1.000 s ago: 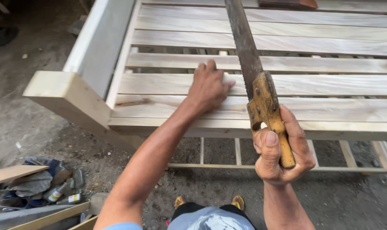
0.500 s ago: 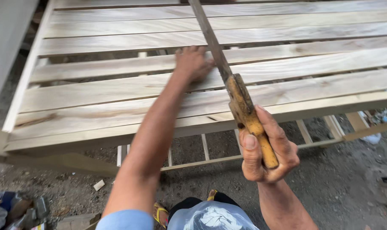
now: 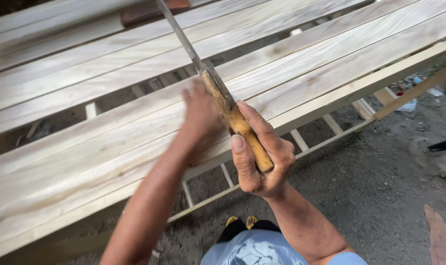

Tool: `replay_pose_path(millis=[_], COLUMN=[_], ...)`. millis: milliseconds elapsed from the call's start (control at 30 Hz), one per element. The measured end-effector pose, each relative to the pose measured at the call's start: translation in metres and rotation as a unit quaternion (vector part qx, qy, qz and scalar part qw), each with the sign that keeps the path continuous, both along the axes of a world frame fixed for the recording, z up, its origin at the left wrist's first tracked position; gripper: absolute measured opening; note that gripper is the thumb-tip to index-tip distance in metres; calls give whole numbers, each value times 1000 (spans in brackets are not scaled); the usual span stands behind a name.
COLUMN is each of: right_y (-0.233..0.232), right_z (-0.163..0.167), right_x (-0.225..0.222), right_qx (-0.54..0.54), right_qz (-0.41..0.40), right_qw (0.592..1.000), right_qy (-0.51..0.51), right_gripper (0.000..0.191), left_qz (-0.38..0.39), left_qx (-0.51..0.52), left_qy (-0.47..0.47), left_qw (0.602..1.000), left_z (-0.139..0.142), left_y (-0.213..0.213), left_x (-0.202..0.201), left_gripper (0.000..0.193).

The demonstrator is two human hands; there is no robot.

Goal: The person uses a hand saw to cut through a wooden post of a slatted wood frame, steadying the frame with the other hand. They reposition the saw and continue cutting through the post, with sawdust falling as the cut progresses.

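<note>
My right hand (image 3: 262, 157) grips the worn yellow wooden handle of a hand saw (image 3: 228, 110). Its long dark blade runs up and away over the pale wooden slats (image 3: 85, 147) of a bed-like frame. Blurred from motion, my left hand (image 3: 201, 118) hovers palm down over the slats just left of the saw handle. Whether it touches the wood I cannot tell. The front rail of the frame (image 3: 360, 86) passes under my right hand.
Beneath the frame, thin cross battens (image 3: 331, 125) show above grey dirt ground (image 3: 390, 186). A reddish-brown board (image 3: 149, 12) lies across the slats at the top. Scraps and litter (image 3: 414, 93) lie at the right, a wood offcut (image 3: 441, 238) at the lower right.
The view has swung right along the frame, hiding the left corner post. My left hand has lifted off the slat and moved toward the saw handle. The saw stays gripped.
</note>
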State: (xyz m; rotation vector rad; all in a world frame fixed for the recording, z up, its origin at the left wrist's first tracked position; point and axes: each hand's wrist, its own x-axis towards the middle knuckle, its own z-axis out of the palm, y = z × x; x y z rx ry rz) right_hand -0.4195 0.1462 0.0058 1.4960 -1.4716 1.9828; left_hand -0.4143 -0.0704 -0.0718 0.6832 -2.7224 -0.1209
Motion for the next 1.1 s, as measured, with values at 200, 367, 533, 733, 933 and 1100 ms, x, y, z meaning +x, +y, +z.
replay_pose_path(millis=[200,367,533,733,933,1100], right_y=[10,69,132,233,312,356], right_z=[3,-7,-5,12,20,14], right_x=[-63,-132,-234,-363,-466,-556], right_qx=[-25,7,11,64,74,66], right_qz=[-44,-106,-161,-209,-275,-313], right_qw=[998,994,987,974,957,947], right_qy=[39,10,18,58,57,9], right_gripper=[39,40,39,39,38,40], left_qz=[-110,-151,-166,-192,-208,-204], left_qx=[260,87,86,92,103,128], left_qy=[44,-88,-133,-127,-152,-113], left_qw=[958,981,973,969,961,964], left_z=[3,31,33,37,38,27], left_y=[105,130,186,269,329,356], left_x=[-73,-154,-271,-419,-572,-717], left_gripper=[61,94,94,83,88,78])
